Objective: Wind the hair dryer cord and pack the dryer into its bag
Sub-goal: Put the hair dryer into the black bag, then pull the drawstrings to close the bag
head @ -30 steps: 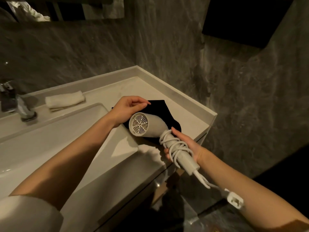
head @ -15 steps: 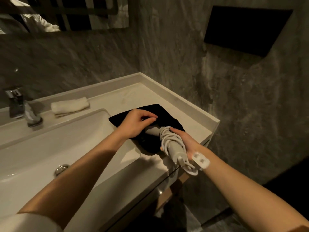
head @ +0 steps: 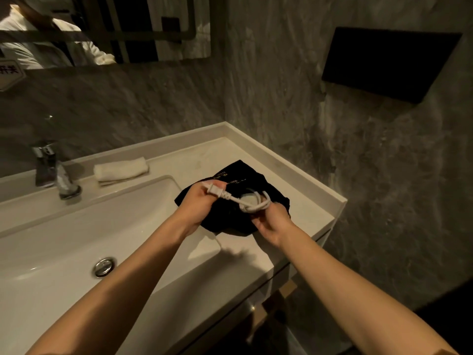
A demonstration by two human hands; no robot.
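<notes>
A black cloth bag (head: 245,175) with pale lettering lies on the white vanity counter (head: 302,198), right of the basin. The hair dryer is almost wholly inside it; only a pale end (head: 249,199) shows in the bag's mouth. The white cord (head: 258,202) loops out of the opening and ends in the white plug (head: 215,189). My left hand (head: 198,206) pinches the plug at the bag's left edge. My right hand (head: 272,221) holds the bag's near edge and the cord loop.
The white basin (head: 76,231) with a chrome drain (head: 103,266) fills the left. A chrome tap (head: 55,172) and a rolled white towel (head: 120,170) sit at the back. Grey stone walls close in behind and to the right, with a dark panel (head: 389,62) and a mirror (head: 102,29).
The dryer has gone from held outside the bag to almost fully inside it. My left hand left the bag's mouth and took the plug. My right hand let go of the handle.
</notes>
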